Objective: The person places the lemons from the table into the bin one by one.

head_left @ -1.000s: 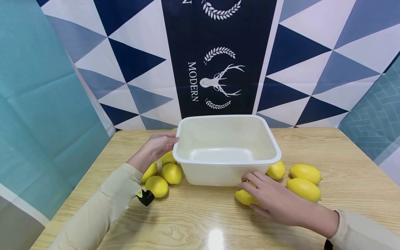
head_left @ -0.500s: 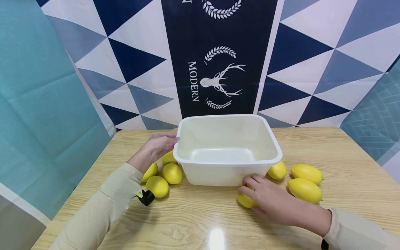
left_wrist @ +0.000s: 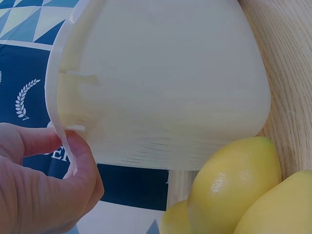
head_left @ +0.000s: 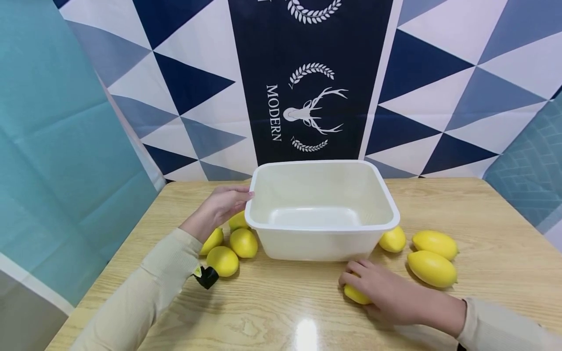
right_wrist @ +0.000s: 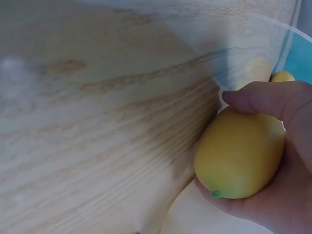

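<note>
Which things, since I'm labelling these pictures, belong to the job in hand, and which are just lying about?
In the job:
white tub, in the grip of the left hand
lemon, in the grip of the right hand
probably the other lemons, on either side of the tub

Just surroundings:
wooden table
patterned backdrop
teal cloth

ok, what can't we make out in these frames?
Head: most of the held lemon, covered by the right hand.
Head: left part of the lemon at the right of the white tub, hidden by it.
Left wrist: rest of the bottom-right lemon, cut off by the frame edges.
Right wrist: yellow patch above the right hand, too small and blurred to identify.
</note>
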{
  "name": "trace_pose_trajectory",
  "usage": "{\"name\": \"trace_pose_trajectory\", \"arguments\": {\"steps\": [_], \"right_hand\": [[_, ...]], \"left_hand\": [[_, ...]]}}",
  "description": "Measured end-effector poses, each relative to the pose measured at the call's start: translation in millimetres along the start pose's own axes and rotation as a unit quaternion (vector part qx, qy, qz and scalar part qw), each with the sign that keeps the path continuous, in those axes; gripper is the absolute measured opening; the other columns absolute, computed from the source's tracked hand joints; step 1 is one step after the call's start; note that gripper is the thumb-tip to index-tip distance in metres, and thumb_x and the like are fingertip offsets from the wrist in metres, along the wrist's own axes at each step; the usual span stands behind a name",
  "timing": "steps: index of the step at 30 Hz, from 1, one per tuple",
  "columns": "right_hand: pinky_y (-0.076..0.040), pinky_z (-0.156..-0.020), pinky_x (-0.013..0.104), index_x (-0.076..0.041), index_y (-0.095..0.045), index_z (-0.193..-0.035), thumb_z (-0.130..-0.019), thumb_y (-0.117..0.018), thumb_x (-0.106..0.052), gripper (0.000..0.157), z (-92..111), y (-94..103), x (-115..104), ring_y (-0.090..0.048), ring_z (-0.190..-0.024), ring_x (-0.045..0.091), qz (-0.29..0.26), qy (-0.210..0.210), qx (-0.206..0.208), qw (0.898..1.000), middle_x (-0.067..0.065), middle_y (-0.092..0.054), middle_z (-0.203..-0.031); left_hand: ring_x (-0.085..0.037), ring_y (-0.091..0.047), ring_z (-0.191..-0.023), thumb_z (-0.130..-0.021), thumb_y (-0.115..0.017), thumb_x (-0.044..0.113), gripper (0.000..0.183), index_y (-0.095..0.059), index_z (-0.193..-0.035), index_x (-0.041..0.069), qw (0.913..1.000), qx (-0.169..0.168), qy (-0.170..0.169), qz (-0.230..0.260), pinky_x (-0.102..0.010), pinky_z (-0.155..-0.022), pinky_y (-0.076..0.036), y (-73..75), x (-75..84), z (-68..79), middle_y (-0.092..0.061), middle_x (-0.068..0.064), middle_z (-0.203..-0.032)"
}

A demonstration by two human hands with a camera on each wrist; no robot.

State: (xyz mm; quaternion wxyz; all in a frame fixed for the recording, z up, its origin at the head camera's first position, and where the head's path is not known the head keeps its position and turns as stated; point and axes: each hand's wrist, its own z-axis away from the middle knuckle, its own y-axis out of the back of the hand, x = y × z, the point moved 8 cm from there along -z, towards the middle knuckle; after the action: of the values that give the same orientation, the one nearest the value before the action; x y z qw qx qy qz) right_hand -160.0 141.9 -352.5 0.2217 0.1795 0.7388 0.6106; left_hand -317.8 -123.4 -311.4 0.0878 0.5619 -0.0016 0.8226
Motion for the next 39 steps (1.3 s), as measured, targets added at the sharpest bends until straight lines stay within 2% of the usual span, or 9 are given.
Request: {"name": "trace_pose_trajectory", "arguments": {"steps": [6,15,20,26,32,35,39], "right_hand": [[-0.052,-0.082,0.034,-0.026,-0.052,-0.115,-0.064,-0.083,-0.007,0.063,1,1.2,2,-0.049,-0.100,0.010,-0.014,0.000,-0.025,1.000,-0.010,-0.051,-0.108],[-0.052,-0.081,0.031,-0.026,-0.051,-0.118,-0.070,-0.081,-0.011,0.059,2,5.0,2,-0.047,-0.100,0.009,-0.034,-0.003,-0.049,0.998,-0.009,-0.050,-0.111],[-0.052,-0.081,0.030,-0.024,-0.051,-0.119,-0.070,-0.082,-0.013,0.059,3,8.3,1,-0.048,-0.099,0.009,-0.028,0.006,-0.046,0.999,-0.009,-0.051,-0.112],[-0.051,-0.081,0.029,-0.025,-0.051,-0.117,-0.070,-0.082,-0.013,0.057,6,11.8,0,-0.048,-0.098,0.007,-0.028,0.013,-0.044,0.999,-0.010,-0.050,-0.110],[-0.049,-0.076,0.026,-0.028,-0.055,-0.112,-0.073,-0.080,-0.016,0.048,7,14.8,0,-0.045,-0.093,0.004,-0.025,0.012,-0.062,0.998,-0.013,-0.049,-0.104],[-0.047,-0.072,0.023,-0.030,-0.057,-0.109,-0.074,-0.079,-0.018,0.043,7,16.1,0,-0.044,-0.090,0.003,-0.023,0.008,-0.071,0.997,-0.014,-0.047,-0.101],[-0.046,-0.070,0.021,-0.031,-0.059,-0.108,-0.072,-0.080,-0.014,0.045,6,17.7,0,-0.044,-0.088,0.004,-0.014,-0.003,-0.087,0.996,-0.014,-0.047,-0.098]], "left_hand": [[-0.009,-0.060,-0.088,-0.095,-0.058,0.010,0.044,-0.049,-0.137,0.000,1.0000,0.003,0.004,0.002,-0.031,-0.110,-0.045,-1.0,0.6,1.2,-0.054,-0.013,-0.132],[-0.010,-0.059,-0.094,-0.096,-0.056,0.011,0.044,-0.048,-0.138,0.001,1.0000,0.007,0.001,-0.006,-0.029,-0.108,-0.046,-1.5,1.1,3.3,-0.051,-0.014,-0.138],[-0.010,-0.059,-0.094,-0.096,-0.056,0.011,0.044,-0.048,-0.138,0.000,1.0000,0.006,-0.001,-0.006,-0.026,-0.104,-0.049,-1.4,1.0,3.6,-0.051,-0.014,-0.137],[-0.010,-0.060,-0.092,-0.096,-0.056,0.011,0.043,-0.047,-0.137,-0.001,1.0000,0.004,-0.005,-0.006,-0.031,-0.109,-0.045,-1.9,1.2,3.2,-0.051,-0.015,-0.137],[-0.014,-0.058,-0.104,-0.097,-0.056,0.011,0.044,-0.047,-0.138,-0.001,0.9999,0.004,-0.006,-0.008,-0.032,-0.111,-0.044,-2.4,2.1,3.7,-0.050,-0.016,-0.140],[-0.015,-0.058,-0.105,-0.097,-0.056,0.011,0.044,-0.047,-0.138,0.000,1.0000,0.005,-0.004,-0.007,-0.031,-0.111,-0.044,-2.7,1.7,3.7,-0.049,-0.015,-0.140],[-0.014,-0.058,-0.103,-0.097,-0.056,0.011,0.044,-0.047,-0.138,0.000,0.9999,0.006,-0.002,-0.010,-0.032,-0.111,-0.044,-2.8,1.5,4.3,-0.050,-0.015,-0.140]]}}
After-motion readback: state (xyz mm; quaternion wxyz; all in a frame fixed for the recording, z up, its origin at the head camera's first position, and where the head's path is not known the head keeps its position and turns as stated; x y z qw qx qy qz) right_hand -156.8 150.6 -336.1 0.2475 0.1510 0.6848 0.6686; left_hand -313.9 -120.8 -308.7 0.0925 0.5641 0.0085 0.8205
